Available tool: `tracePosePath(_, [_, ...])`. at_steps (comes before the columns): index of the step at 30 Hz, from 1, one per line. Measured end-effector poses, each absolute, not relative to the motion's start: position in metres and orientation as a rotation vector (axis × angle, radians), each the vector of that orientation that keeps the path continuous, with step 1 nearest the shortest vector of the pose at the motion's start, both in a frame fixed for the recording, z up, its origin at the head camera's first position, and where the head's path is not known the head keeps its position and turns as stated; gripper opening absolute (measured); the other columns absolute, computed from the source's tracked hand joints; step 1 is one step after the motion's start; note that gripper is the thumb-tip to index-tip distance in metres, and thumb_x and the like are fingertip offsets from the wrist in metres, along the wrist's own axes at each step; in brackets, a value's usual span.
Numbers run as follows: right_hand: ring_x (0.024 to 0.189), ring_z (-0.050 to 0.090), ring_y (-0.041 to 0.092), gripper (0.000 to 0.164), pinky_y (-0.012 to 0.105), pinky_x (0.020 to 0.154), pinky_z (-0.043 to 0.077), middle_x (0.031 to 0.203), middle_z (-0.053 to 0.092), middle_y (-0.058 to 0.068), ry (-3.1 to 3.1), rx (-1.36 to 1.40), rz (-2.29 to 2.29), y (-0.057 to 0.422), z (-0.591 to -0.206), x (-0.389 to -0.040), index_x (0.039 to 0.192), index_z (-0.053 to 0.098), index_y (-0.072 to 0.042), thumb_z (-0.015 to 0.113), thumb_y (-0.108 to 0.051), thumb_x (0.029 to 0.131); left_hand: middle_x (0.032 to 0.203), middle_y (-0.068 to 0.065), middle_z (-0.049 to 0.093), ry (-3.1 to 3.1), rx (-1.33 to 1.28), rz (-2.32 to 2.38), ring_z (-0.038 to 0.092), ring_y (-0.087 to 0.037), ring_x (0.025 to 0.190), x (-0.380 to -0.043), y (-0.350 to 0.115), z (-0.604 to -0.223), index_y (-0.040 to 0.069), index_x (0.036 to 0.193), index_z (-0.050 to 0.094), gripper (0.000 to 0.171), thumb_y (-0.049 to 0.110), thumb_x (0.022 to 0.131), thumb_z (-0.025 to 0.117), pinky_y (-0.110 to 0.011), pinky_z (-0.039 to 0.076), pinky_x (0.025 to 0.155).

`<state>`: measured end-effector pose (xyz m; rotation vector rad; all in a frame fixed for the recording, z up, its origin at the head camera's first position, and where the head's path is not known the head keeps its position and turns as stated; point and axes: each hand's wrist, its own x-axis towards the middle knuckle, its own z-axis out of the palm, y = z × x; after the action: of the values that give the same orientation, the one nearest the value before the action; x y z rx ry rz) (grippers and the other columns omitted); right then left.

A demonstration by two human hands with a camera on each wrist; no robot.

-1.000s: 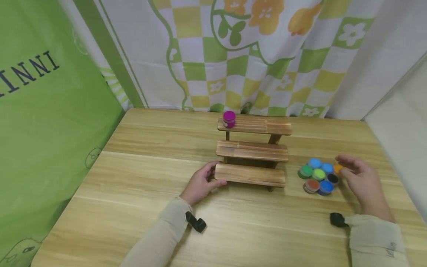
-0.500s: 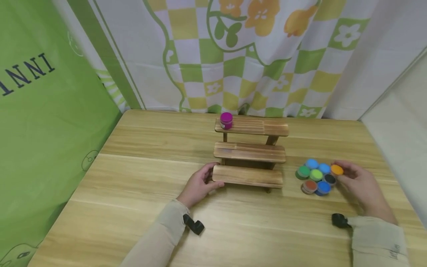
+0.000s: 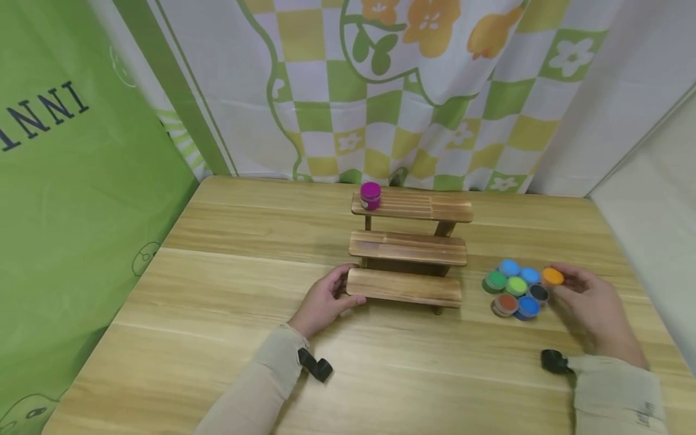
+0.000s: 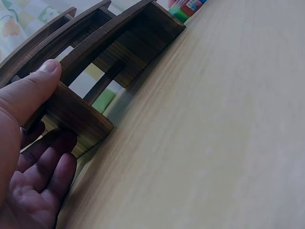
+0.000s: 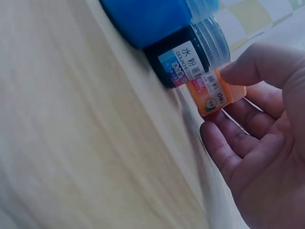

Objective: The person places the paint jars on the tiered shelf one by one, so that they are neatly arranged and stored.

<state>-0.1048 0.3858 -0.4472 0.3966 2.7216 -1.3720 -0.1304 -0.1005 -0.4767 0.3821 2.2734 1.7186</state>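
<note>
My left hand [image 3: 323, 302] grips the left end of the lowest step of a three-tier wooden display stand [image 3: 403, 287]. In the left wrist view the thumb [image 4: 38, 86] lies along the step's front edge, with the other fingers behind its end support. At the right, my right hand [image 3: 589, 308] pinches an orange paint jar [image 3: 553, 276] between thumb and fingers. The right wrist view shows this orange jar [image 5: 209, 95] beside a black paint jar [image 5: 176, 59], its label partly covered. A magenta paint jar [image 3: 371, 196] stands at the left of the top step.
Right of the stand, several paint jars cluster on the wooden table [image 3: 424, 368]: light blue [image 3: 509, 267], green [image 3: 495, 281], lime [image 3: 516, 285], black [image 3: 539, 293], brown [image 3: 504, 304] and dark blue [image 3: 527, 307]. A patterned curtain [image 3: 348, 90] hangs behind the table.
My right fingers have closed in on the orange jar, which shows more fully and sits slightly farther right of the cluster. The left hand keeps its hold on the stand.
</note>
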Motion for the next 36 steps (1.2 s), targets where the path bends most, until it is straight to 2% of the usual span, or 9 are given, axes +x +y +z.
tracePosePath(4, [0.093, 0.049, -0.01, 0.072, 0.007, 0.071, 0.042, 0.106, 0.054, -0.028, 2.765, 0.445, -1.367, 0.385, -0.444, -0.105, 0.148, 0.048, -0.008, 0.068, -0.05, 0.092, 0.132, -0.009, 0.062, 2.263, 0.401, 1.735, 0.062, -0.023, 0.117, -0.131, -0.1, -0.476, 0.015, 0.149, 0.045, 0.074, 0.027, 0.086, 0.081, -0.036, 0.053, 0.097])
tracePosePath(8, [0.091, 0.051, -0.013, 0.067, 0.006, 0.069, 0.04, 0.101, 0.055, -0.032, 2.769, 0.496, -1.443, 0.385, -0.44, -0.104, 0.144, 0.053, -0.013, 0.073, -0.047, 0.09, 0.132, -0.01, 0.062, 2.258, 0.396, 1.744, 0.062, -0.024, 0.117, -0.132, -0.1, -0.477, 0.015, 0.149, 0.045, 0.073, 0.025, 0.086, 0.081, -0.036, 0.053, 0.096])
tracePosePath(18, [0.094, 0.052, -0.007, 0.054, 0.005, 0.069, 0.044, 0.105, 0.057, -0.028, 2.736, 0.549, -1.585, 0.377, -0.425, -0.102, 0.135, 0.059, -0.021, 0.079, -0.038, 0.088, 0.132, -0.011, 0.062, 2.25, 0.397, 1.749, 0.062, -0.025, 0.118, -0.131, -0.1, -0.473, 0.014, 0.148, 0.046, 0.073, 0.024, 0.085, 0.081, -0.035, 0.053, 0.097])
tracePosePath(23, [0.096, 0.053, -0.006, 0.05, 0.005, 0.07, 0.045, 0.108, 0.058, -0.027, 2.733, 0.573, -1.609, 0.372, -0.42, -0.103, 0.13, 0.061, -0.023, 0.08, -0.039, 0.086, 0.132, -0.01, 0.062, 2.247, 0.391, 1.742, 0.062, -0.024, 0.117, -0.13, -0.1, -0.473, 0.015, 0.149, 0.045, 0.073, 0.025, 0.086, 0.081, -0.035, 0.053, 0.096])
tracePosePath(32, [0.096, 0.055, -0.004, 0.044, 0.005, 0.072, 0.048, 0.109, 0.057, -0.023, 2.779, 0.534, -1.618, 0.361, -0.413, -0.101, 0.121, 0.061, -0.018, 0.08, -0.037, 0.086, 0.132, -0.008, 0.062, 2.247, 0.397, 1.735, 0.062, -0.023, 0.118, -0.132, -0.1, -0.476, 0.016, 0.149, 0.045, 0.075, 0.027, 0.085, 0.081, -0.033, 0.053, 0.096])
tracePosePath(36, [0.094, 0.055, -0.004, 0.042, 0.006, 0.071, 0.048, 0.107, 0.057, -0.023, 2.81, 0.525, -1.582, 0.354, -0.411, -0.102, 0.118, 0.061, -0.019, 0.081, -0.038, 0.085, 0.131, -0.008, 0.062, 2.24, 0.396, 1.743, 0.063, -0.023, 0.117, -0.132, -0.101, -0.476, 0.016, 0.149, 0.045, 0.075, 0.027, 0.085, 0.082, -0.033, 0.053, 0.096])
